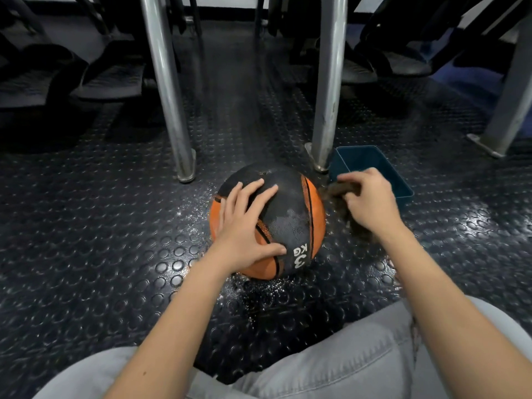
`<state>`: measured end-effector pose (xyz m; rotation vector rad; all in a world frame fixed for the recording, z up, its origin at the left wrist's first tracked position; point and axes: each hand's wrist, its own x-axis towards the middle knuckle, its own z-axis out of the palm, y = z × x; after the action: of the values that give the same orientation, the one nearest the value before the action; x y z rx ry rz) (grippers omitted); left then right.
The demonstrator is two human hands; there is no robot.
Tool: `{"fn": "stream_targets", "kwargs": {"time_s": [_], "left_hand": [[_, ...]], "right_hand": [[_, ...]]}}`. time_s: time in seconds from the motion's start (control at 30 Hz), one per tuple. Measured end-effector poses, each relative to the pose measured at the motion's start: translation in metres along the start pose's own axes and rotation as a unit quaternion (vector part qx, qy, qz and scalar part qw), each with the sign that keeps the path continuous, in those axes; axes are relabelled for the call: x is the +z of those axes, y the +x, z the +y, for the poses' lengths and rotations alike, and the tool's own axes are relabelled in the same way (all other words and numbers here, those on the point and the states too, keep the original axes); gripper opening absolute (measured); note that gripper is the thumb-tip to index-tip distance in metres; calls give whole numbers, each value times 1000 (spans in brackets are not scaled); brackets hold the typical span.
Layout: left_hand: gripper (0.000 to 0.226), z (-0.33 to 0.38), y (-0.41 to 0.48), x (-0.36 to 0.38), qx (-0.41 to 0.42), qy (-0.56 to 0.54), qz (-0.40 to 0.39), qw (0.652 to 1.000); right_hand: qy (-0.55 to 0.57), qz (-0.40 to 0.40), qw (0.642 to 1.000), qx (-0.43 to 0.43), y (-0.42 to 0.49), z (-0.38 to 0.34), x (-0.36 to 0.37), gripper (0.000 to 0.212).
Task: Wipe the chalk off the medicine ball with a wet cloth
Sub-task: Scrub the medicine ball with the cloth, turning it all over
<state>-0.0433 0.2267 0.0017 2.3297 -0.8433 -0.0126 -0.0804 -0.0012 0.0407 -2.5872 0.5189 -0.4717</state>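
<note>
You are pressing your left grip [244,228], fingers spread, on the medicine ball [290,223] sitting on the studded floor [115,240]. Your right grip [370,200] is clutching the brown cloth [338,189] just beside the ball's right side, near a blue tub [371,159].

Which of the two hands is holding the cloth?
The right hand, gripping the brown cloth beside the medicine ball; the left hand lies spread on the ball, holding nothing.

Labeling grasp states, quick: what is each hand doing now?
Left hand: open, fingers spread on the orange-and-black rubber medicine ball.
Right hand: closed, gripping the dark brown cloth.
</note>
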Motion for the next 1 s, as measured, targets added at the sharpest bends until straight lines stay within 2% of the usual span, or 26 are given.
{"fn": "stream_targets", "kwargs": {"time_s": [0.07, 0.1, 0.17, 0.23, 0.3, 0.4, 0.47, 0.6, 0.63, 0.7, 0.77, 0.83, 0.9, 0.93, 1.0], "left_hand": [[101, -2, -2, 1, 27, 9, -11, 1000], [103, -4, -2, 1, 39, 9, -20, 999], [100, -9, -1, -5, 55, 6, -42, 998], [76, -11, 1, -14, 41, -18, -39, 998], [42, -13, 3, -21, -4, -49, 1, 999], [23, -18, 5, -24, -105, -28, 80, 991], [31, -16, 4, -22, -156, 7, 108, 982], [53, -7, 4, -11, -195, -33, 96, 976], [56, -8, 4, -10, -190, -50, 95, 976], [62, -15, 6, -13, -167, -101, 90, 977], [60, -21, 6, -19, -138, -155, 58, 976], [54, -22, 4, -22, -111, -177, 28, 978], [51, -20, 4, -21, -93, -180, 18, 979], [51, -18, 5, -19, -84, -180, 19, 980], [56, -13, 5, -16, -62, -168, 21, 984]], "right_hand": [[100, 57, 992, -53, -3, -11, -4, 37], [124, 59, 986, -94, -4, -15, -4, 38], [109, 11, 984, -143, -4, -18, 2, 42], [77, -65, 989, -104, -4, -17, 7, 43], [57, -96, 992, -65, -9, -18, 5, 37], [73, -138, 982, -107, -22, -24, -2, 28], [136, -161, 969, -130, -28, -29, -7, 29], [236, 6, 953, -189, -26, -42, -6, 35], [232, 13, 947, -221, -27, -45, -1, 34], [193, -33, 943, -270, -30, -46, 14, 35], [127, -62, 962, -233, -20, -32, 26, 37], [42, -45, 990, -127, -5, -11, 25, 39], [52, -4, 998, -46, -2, -2, 18, 39], [96, 30, 993, -56, -5, -8, 14, 37], [175, 51, 970, -159, -19, -31, 8, 31]]}}
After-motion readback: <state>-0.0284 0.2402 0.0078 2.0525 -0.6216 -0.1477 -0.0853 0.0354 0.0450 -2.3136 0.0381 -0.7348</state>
